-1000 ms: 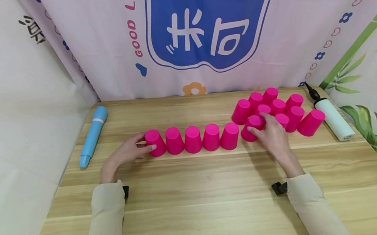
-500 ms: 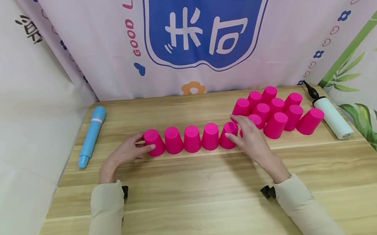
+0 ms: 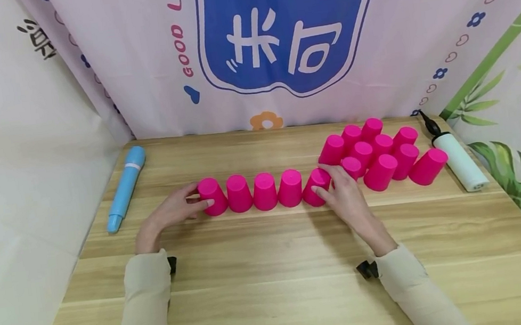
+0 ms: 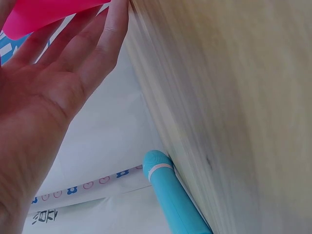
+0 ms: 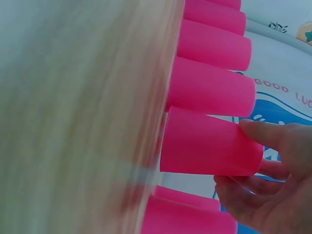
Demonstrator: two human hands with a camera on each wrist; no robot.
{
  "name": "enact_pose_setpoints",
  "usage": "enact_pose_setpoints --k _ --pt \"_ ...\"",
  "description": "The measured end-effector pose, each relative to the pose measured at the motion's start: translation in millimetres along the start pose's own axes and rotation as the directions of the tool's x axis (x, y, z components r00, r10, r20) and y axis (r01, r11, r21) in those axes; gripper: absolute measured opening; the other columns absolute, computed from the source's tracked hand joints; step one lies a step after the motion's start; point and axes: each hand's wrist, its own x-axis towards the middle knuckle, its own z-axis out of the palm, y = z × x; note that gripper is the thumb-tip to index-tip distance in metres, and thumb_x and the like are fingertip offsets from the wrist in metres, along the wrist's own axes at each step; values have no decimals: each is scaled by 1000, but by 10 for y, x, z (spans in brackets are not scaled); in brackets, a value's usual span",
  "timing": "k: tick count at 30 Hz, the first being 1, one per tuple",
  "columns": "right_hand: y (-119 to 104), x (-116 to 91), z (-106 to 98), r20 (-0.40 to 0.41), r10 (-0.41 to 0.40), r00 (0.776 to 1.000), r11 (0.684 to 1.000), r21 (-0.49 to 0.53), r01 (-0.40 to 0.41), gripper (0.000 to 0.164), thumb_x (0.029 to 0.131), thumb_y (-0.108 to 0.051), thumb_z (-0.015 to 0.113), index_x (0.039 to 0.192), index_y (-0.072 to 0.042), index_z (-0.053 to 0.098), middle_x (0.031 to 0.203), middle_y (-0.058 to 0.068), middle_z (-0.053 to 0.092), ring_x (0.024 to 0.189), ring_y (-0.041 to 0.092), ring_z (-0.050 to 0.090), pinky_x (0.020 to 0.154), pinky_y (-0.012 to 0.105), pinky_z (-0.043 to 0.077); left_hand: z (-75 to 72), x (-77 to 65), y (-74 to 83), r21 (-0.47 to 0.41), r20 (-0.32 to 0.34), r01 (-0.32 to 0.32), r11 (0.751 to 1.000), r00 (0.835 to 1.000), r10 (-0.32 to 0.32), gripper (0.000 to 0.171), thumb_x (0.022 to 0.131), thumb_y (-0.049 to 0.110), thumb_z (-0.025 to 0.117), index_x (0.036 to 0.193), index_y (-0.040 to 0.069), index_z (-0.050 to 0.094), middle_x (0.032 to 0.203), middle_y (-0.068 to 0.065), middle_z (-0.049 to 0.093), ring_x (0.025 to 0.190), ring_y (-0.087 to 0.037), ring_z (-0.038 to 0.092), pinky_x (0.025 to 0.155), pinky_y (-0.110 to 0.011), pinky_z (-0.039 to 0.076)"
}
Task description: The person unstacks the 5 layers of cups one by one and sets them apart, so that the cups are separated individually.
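Since a second ago, the right hand (image 3: 347, 193) has moved from the front of the cup cluster to the right-end cup (image 3: 314, 188) of the row. It holds that cup, thumb on the near side and fingers behind; it leans a little, and from these angles I can't tell whether its rim sits fully flat on the table (image 3: 275, 289). At the other end, the left hand (image 3: 174, 212) holds the left-end cup (image 3: 213, 197), thumb in front and fingers behind. Three middle cups (image 3: 264, 193) stand upside down between the hands, so the five make a line roughly parallel to the table's far edge.

Just beyond the right hand, towards the far right corner, the cluster of pink cups (image 3: 382, 147) stands close together, also upside down; the hand partly hides its nearest left cup. A pale pump (image 3: 460, 161) with a black nozzle lies along the right edge, near the cluster. A blue tube (image 3: 127, 188) lies along the left edge, by the far left corner, well apart from the left hand. Printed cloth (image 3: 160, 88) hangs behind the far edge.

Compared with the earlier frame, the left hand keeps its place and the line still counts five.
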Motion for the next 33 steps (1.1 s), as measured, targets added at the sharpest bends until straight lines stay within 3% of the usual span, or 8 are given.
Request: enact_pose_setpoints --k 6,11,17,25,33 --pt "-4 -95 -258 -28 34 999 999 9 -34 57 82 -17 78 131 -1 53 123 18 56 108 33 55 88 50 51 7 22 -9 -2 3 -1 1000 1000 1 68 91 36 67 145 6 38 140 -19 46 123 -38 50 81 -41 57" --pt "90 -204 -471 -22 96 995 995 -4 -96 60 83 -15 77 135 -1 51 124 19 54 104 34 53 82 51 52 -6 31 -4 1 6 -5 1000 1000 5 68 91 36 66 145 6 37 140 -19 46 123 -38 50 82 -41 56" --pt "298 -319 -755 -45 173 984 984 -39 -175 57 84 -13 76 131 5 49 121 24 54 105 38 53 84 54 49 -23 36 1 2 9 -3 1000 1000 3 68 91 37 67 144 6 37 141 -19 45 124 -39 49 83 -41 56" --pt "606 -429 -1051 -100 320 942 937 -114 -330 57 87 -16 71 130 12 46 119 31 52 102 45 51 82 55 46 -22 51 -30 -3 3 10 1000 1000 -10 69 91 38 67 145 7 37 141 -19 45 124 -38 49 82 -40 56" --pt "908 -414 -1142 -187 368 911 906 -149 -396 55 87 -11 70 131 12 46 124 33 51 109 47 50 92 58 43 7 60 -42 -2 10 16 1000 1000 -16 70 90 39 67 145 7 37 141 -18 44 124 -38 48 83 -40 56"
